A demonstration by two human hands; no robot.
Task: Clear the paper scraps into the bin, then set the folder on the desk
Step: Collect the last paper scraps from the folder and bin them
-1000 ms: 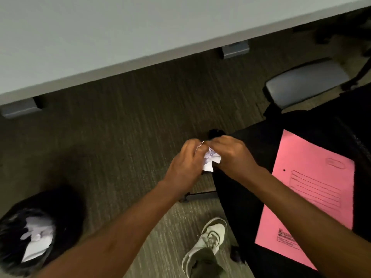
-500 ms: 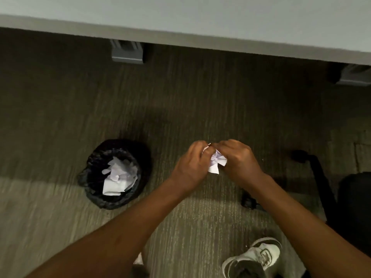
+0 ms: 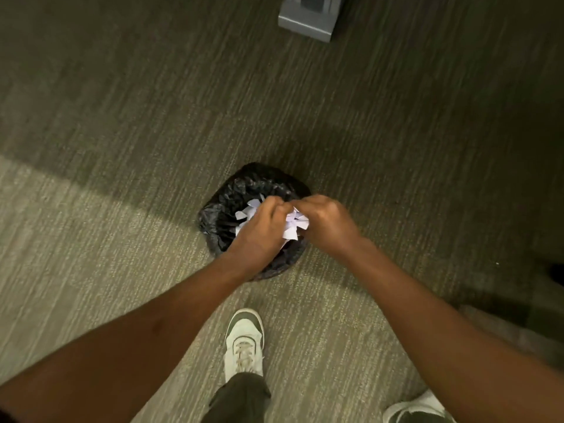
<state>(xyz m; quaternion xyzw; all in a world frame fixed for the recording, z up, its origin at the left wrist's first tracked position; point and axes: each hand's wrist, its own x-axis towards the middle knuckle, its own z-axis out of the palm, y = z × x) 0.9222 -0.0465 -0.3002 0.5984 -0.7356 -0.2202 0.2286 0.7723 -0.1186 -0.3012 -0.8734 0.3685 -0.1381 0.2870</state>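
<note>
A small black bin lined with a black bag stands on the carpet, with white paper pieces lying inside it. Directly above the bin, my left hand and my right hand are pressed together around a bunch of white paper scraps. The scraps stick out between the two hands. Both hands cover the bin's right half. The pink folder and the desk top are out of view.
A grey desk foot sits on the carpet at the top. My white shoes stand just behind the bin, the other one at the bottom right corner. A dark chair part shows at the right edge.
The view has swung left and down, away from the chair and pink folder. My hands, still holding the scraps, have moved from beside the bin to directly over it.
</note>
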